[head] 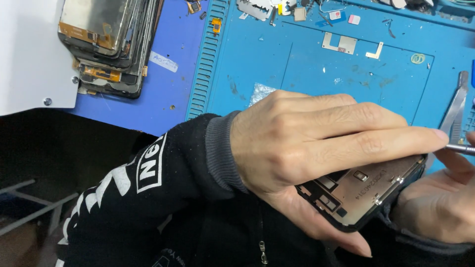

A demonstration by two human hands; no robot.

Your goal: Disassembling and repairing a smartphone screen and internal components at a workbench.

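Note:
My left hand (307,138) reaches in from a black printed sleeve and grips an opened phone frame (361,195). Its fingers lie over the frame's top edge and its thumb is underneath. The frame shows a bare metal inner plate inside a black rim and is held tilted above the bench edge. My right hand (440,207) sits at the lower right, cupped under the frame's right end. It holds a slim metal tool (462,148) whose tip meets the frame's upper corner by my left fingertips.
A blue work mat (307,64) covers the bench, with small metal shields (339,43) and loose parts along its far edge. Metal tweezers (457,106) lie at the right. A stack of old phone screens (109,44) rests at the upper left, beside a white sheet (24,59).

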